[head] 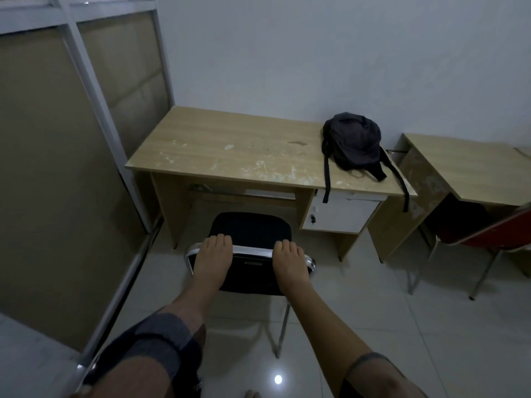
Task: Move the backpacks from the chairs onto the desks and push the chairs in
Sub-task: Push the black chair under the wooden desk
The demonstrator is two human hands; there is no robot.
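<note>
At the far left stands a partition (57, 168) of tan panels in a pale metal frame, meeting the white wall (316, 53) at the corner. Just right of it, against that wall, is a light wooden desk (224, 150) with a scuffed top and a white drawer unit (342, 215) under its right side. In front of the desk, near you, is a black chair (250, 228) with a chrome frame, its seat partly under the desk edge. Your left hand (213, 258) lies over the left end of the chair's top rail, fingers curled over it and holding it. Your right hand (288, 262) grips the right end of the same rail in the same way. On the far right part of the desk sits a dark backpack (352, 142), slumped near the wall, with its straps hanging over the front edge. Further right is a second wooden desk (465, 168), and below it a red chair (500, 234) on thin metal legs, cut off by the frame edge.
</note>
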